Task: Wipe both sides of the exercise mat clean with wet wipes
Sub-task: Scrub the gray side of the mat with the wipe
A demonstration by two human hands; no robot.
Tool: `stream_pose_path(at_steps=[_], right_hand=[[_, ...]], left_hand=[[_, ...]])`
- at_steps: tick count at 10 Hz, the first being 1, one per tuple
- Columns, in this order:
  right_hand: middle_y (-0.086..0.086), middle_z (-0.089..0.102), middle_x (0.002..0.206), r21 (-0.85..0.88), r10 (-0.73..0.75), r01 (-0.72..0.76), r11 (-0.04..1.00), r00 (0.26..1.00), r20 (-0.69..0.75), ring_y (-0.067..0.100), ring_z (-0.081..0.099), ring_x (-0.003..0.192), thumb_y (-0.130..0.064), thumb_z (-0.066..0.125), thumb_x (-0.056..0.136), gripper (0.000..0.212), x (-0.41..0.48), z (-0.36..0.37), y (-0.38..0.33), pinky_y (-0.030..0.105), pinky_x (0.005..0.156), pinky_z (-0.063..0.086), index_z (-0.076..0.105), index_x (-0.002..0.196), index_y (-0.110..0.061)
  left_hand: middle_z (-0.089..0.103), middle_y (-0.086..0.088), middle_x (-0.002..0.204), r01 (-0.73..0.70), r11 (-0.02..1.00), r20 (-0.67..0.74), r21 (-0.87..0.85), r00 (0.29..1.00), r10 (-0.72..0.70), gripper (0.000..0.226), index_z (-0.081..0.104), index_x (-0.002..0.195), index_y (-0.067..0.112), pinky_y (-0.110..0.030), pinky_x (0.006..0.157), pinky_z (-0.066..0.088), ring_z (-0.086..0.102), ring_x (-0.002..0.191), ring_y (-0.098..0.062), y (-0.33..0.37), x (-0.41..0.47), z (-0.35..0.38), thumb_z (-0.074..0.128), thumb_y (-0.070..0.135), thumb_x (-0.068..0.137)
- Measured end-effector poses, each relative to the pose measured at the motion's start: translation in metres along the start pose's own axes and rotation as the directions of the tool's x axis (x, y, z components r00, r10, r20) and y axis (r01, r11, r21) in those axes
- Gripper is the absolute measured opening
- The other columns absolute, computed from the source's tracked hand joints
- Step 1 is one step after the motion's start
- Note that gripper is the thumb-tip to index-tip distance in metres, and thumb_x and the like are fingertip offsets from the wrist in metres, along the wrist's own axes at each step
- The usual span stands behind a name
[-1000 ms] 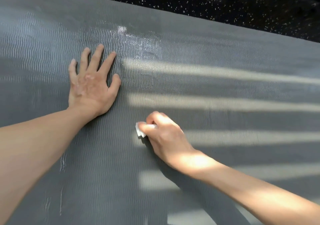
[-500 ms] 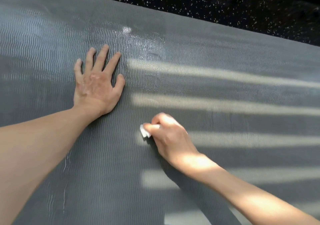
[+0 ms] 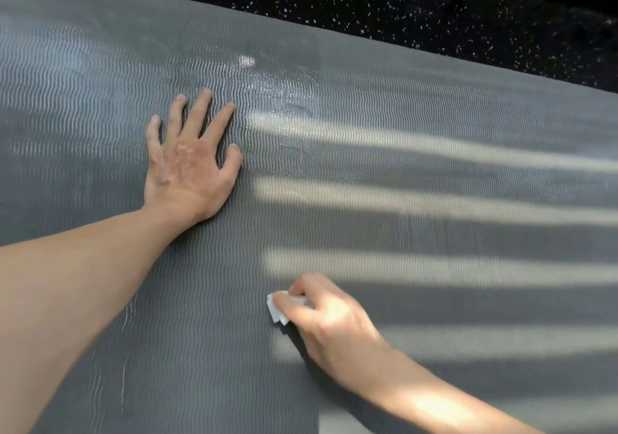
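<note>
Pinching a folded wet wipe in the curled right hand, pressed to the near middle of the exercise mat, with the left hand spread flat, palm down, farther up. Judging by the glossy damp patch just beyond the left fingertips, only partway through this face, with the dry-looking right stretch and the whole underside likely left. Lying flat on dark speckled floor: grey, wave-ribbed, sun-striped, faintly streaked white by the left forearm.
</note>
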State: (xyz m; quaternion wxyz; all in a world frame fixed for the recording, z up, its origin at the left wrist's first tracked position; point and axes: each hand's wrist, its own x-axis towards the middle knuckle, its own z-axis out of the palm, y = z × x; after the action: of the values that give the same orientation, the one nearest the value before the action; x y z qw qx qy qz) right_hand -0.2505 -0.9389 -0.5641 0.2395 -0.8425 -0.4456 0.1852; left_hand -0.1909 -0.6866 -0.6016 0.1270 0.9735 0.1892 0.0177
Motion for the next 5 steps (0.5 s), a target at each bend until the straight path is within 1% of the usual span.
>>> stream_pose_path(at_steps=[1,2,3,4,5], right_hand=[[0.002,0.044,0.086,-0.053,0.015,-0.02,0.998,0.994,-0.104,0.018,0.042,0.076,-0.013,0.047,0.083,0.02,0.032,-0.014,0.017,0.029,0.054,0.035,0.062,0.095,-0.018],[-0.005,0.04,0.087,-0.072,0.046,-0.054,0.996,0.992,-0.116,0.018,0.045,0.078,-0.013,0.047,0.089,0.015,0.027,-0.006,0.016,0.029,0.059,0.04,0.052,0.097,-0.025],[-0.003,0.04,0.084,0.017,0.007,-0.008,1.0,1.0,0.026,0.014,0.041,0.073,-0.009,0.051,0.085,0.017,-0.006,-0.001,-0.008,0.028,0.05,0.041,0.06,0.094,-0.02],[0.004,0.043,0.082,-0.08,-0.037,0.035,0.996,0.999,-0.022,0.018,0.039,0.072,-0.005,0.052,0.081,0.019,0.016,-0.006,0.008,0.031,0.045,0.038,0.064,0.094,-0.011],[0.004,0.044,0.08,-0.086,0.034,-0.044,0.995,0.993,-0.11,0.017,0.037,0.072,-0.006,0.039,0.079,0.028,0.022,-0.008,0.008,0.028,0.045,0.034,0.064,0.091,-0.01]], left_hand=[[0.014,0.001,0.165,-0.007,1.0,-0.002,-0.01,1.0,0.007,0.056,0.026,0.154,0.031,-0.051,0.121,0.003,0.007,0.151,-0.025,0.0,0.001,0.0,0.036,0.042,0.1],[0.014,0.001,0.165,-0.001,1.0,-0.004,-0.007,1.0,0.001,0.056,0.026,0.154,0.031,-0.051,0.121,0.003,0.007,0.151,-0.024,0.0,0.0,0.0,0.036,0.042,0.1],[0.014,0.001,0.165,0.0,1.0,0.004,0.002,1.0,0.0,0.056,0.025,0.154,0.031,-0.051,0.121,0.003,0.007,0.151,-0.024,0.0,0.0,-0.001,0.035,0.042,0.1],[0.013,0.001,0.165,-0.01,1.0,0.009,0.002,1.0,0.01,0.057,0.025,0.154,0.031,-0.051,0.121,0.003,0.007,0.151,-0.024,0.0,0.0,0.0,0.034,0.043,0.1],[0.013,0.001,0.165,-0.002,1.0,0.006,0.002,1.0,0.002,0.056,0.025,0.154,0.031,-0.051,0.121,0.003,0.007,0.151,-0.024,-0.001,0.0,0.0,0.034,0.043,0.1]])
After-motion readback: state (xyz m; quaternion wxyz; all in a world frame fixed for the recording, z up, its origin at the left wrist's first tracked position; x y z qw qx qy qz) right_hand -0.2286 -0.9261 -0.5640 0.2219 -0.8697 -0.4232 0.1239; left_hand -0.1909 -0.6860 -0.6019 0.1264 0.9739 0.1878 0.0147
